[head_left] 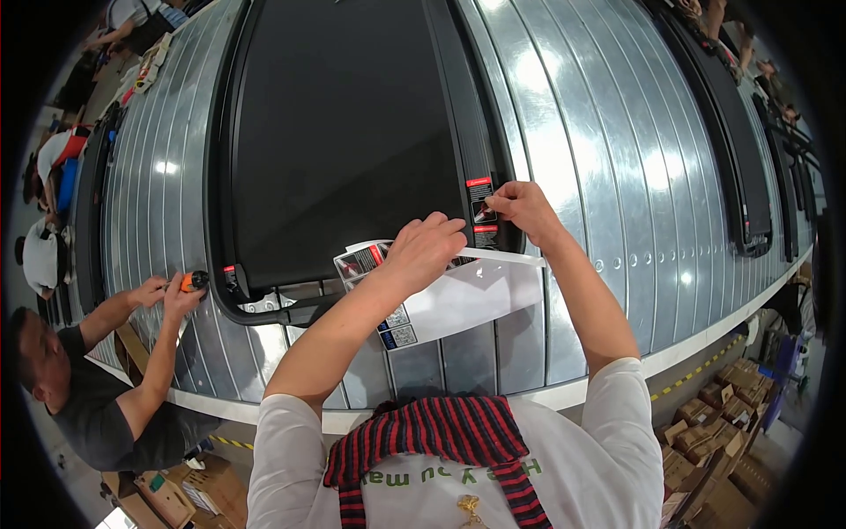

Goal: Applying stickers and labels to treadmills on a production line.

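A large black panel (344, 132) in a black rounded frame lies before me. On the frame's right rail is a black-and-red warning label (478, 189). Its right edge is pinched between the thumb and fingers of my right hand (526, 212). My left hand (421, 254) bends over a white sticker sheet (471, 300), its fingers together and their tips near the label's lower part. The sheet carries more red-and-black stickers and hangs over the frame's near edge. What lies beneath my left palm is hidden.
The frame rests on a ribbed metal table (599, 167). At the left, a co-worker (97, 388) holds an orange-and-black power tool (194, 281) by the frame's corner. Another black panel (718, 132) lies to the right. Cardboard boxes (718, 414) stand below the table's edge.
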Demonstrator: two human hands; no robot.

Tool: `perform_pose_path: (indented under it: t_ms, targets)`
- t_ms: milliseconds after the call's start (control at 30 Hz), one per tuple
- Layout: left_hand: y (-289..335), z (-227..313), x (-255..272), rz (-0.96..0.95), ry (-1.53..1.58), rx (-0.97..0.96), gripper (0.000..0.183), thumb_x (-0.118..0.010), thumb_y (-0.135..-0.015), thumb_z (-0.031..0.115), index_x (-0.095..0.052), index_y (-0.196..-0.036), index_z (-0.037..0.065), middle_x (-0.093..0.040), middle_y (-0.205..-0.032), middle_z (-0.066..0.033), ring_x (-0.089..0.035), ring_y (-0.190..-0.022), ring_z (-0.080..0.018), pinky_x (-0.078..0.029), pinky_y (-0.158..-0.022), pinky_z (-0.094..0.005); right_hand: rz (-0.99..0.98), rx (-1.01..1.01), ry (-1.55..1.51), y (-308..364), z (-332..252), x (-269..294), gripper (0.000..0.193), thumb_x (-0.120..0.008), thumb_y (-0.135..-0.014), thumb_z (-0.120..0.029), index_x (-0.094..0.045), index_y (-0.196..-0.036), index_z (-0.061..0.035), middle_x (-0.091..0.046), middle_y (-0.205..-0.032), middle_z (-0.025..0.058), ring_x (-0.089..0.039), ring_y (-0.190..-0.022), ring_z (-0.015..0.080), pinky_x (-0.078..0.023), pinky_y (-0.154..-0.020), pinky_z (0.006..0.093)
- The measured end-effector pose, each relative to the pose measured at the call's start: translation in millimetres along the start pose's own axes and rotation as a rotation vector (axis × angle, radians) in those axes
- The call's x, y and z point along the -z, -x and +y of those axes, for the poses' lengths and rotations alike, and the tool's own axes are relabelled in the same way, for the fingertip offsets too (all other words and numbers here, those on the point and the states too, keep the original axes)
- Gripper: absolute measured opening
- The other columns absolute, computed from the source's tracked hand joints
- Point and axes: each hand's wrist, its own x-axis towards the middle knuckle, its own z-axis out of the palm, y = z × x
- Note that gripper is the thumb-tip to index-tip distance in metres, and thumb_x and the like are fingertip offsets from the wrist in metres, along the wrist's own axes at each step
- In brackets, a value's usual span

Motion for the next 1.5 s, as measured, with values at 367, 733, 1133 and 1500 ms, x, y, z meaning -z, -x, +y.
perform_pose_path:
  t_ms: [367, 733, 1133, 1500]
  targets:
    - [0, -2, 4, 0.035, 0.022, -0.087, 0.012, -0.06, -0.063, 0.006, -0.055, -0.074, 0.004, -0.053, -0.112, -0.0068, -0.049, -0.093, -0.0233, -0.042, -0.07, -0.0352, 0.074, -0.005, 0.041, 1, 2, -4, 0.011, -0.059, -0.078, -0.009, -0.057, -0.073, 0.0008, -0.057, -0.068, 0.005, -0.051, -0.061, 0.0101, -0.041, -0.056, 0.0226]
    - [-7, -9, 4, -0.024, 0.1, -0.169, 0.002, -0.054, -0.065, 0.003, -0.054, -0.067, 0.004, -0.055, -0.103, 0.0006, -0.046, -0.079, -0.0195, -0.039, -0.063, -0.033, 0.132, 0.078, 0.026, 5, 4, -9, 0.014, -0.06, -0.073, -0.01, -0.058, -0.068, 0.0034, -0.055, -0.059, 0.0056, -0.049, -0.054, 0.0108, -0.04, -0.05, 0.0256]
    - [-16, -11, 16, -0.115, -0.002, -0.176, 0.01, -0.059, -0.065, 0.01, -0.057, -0.073, 0.005, -0.052, -0.114, -0.0009, -0.049, -0.084, -0.0221, -0.046, -0.062, -0.0335, 0.166, 0.134, 0.271, 3, -8, -9, 0.014, -0.059, -0.073, -0.011, -0.057, -0.068, 0.0024, -0.058, -0.063, 0.0075, -0.052, -0.055, 0.0135, -0.041, -0.053, 0.0257]
    - [-11, -7, 4, -0.156, 0.015, -0.155, 0.008, -0.059, -0.066, 0.009, -0.059, -0.073, 0.005, -0.051, -0.11, 0.0008, -0.047, -0.087, -0.0214, -0.041, -0.063, -0.0333, 0.287, 0.183, 0.655, 18, -11, -16, 0.055, -0.075, -0.057, -0.036, -0.052, -0.096, -0.0041, -0.059, -0.09, 0.015, -0.058, -0.082, 0.0298, -0.046, -0.068, 0.0374]
